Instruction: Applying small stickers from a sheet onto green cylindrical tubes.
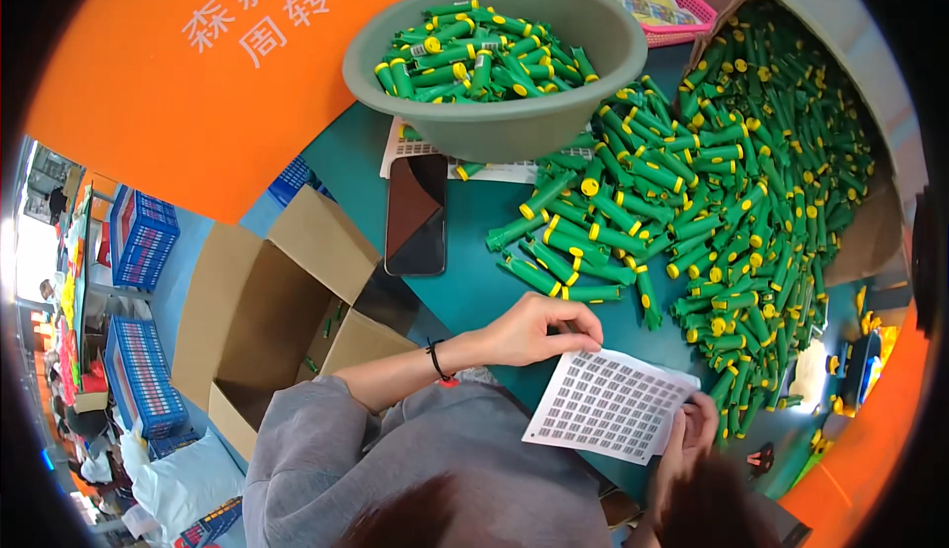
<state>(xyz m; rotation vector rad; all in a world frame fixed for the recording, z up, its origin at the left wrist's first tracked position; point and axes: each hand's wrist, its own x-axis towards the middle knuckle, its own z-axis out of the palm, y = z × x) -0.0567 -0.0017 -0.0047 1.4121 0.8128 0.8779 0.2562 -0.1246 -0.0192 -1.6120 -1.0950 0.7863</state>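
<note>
A white sheet of small barcode labels [611,405] is tilted over the near edge of the green table. My left hand [554,329] has its fingers curled and its thumb pinched at the sheet's top left corner; whether a label is between the fingertips is too small to tell. At the lower right edge, my right hand [689,436] grips the sheet between thumb and fingers. Just beyond my left hand lie many green tube-shaped pieces with yellow ends [568,252], heaped loosely on the table.
More green pieces fill a grey-green basin [494,128], which stands on printed sheets, and spill from a tipped cardboard box [865,247] at the right. A dark phone [416,214] lies left of the heap. Behind is a pink basket [682,22]; an open carton [237,321] stands at the left.
</note>
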